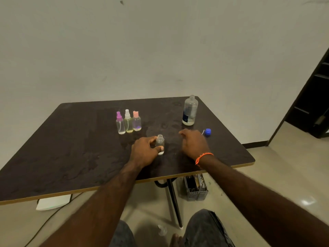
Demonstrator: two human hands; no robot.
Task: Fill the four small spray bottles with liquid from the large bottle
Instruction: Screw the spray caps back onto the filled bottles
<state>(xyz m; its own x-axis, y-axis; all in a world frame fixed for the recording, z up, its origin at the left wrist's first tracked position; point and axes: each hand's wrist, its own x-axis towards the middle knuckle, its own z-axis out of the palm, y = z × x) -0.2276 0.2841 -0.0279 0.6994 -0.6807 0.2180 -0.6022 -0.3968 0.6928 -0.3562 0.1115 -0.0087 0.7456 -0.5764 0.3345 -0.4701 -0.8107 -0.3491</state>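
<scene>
1. Nearest the camera, down on the floor: the person's knees in grey denim (206, 227) and what looks like a small clear cap or bit of plastic (162, 230) lying between them, too blurry to say more.
2. Under the table there's a grey slotted basket (195, 188) on the floor next to the black table leg (175, 204), plus a white flat thing (53, 202) with a cable off to the left.
3. The dark table (71, 157) has a pale wood edge, and its top looks blotchy in patches.
4. Left hand (145, 151) is wrapped round the open small bottle (160, 144), thumb across the front near the base, fingers curled behind. The bottle stands upright on the table with no cap on, and looks mostly empty apart from something pale at the bottom.
5. Right hand (193, 143) sits just to the right of that bottle, not touching it, fingers loosely curled down with nothing in them. Orange wristband (203, 156) on that wrist.
6. A blue cap (207, 132) lies on the table just beyond the right hand.
7. Further back on the left, three capped small bottles stand in a tight row: purple-topped bottle (120, 123), white-topped bottle (128, 122) with yellowish liquid, pink-topped bottle (136, 122).
8. Far right corner: the large bottle (190, 111), upright, cap off, with only a little liquid showing low down.
</scene>
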